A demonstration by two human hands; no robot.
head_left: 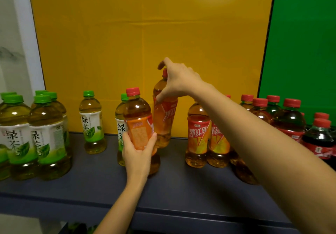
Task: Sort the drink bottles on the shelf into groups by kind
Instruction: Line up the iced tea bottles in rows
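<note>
At the far left of the shelf (pixel 101 177) stands a cluster of green tea bottles (pixel 32 135), green-capped and close together. A lone green tea bottle (pixel 91 122) stands apart to their right, and another green-capped one (pixel 120 124) sits half hidden just behind the bottle in the left hand.

The left hand (pixel 138 151) has its fingers (pixel 152 141) clamped around the orange label of a red-capped iced tea bottle (pixel 137 110), which looks to be standing on or just above the shelf. Just right of it, the right hand (pixel 179 81) grips a second iced tea bottle (pixel 164 117) high up, with thumb and fingers closed around its shoulder and neck; that bottle tilts slightly and appears lifted.

Further right stands a pair of iced tea bottles (pixel 207 133), then dark cola bottles (pixel 289 119) with red caps at the far right.

The step in hand seems to be pulling the two stray iced teas out from among the green teas. The next move likely calls for carrying both rightward and setting them upright beside the iced tea pair, clear of the cola, then shifting the loose green teas left.
</note>
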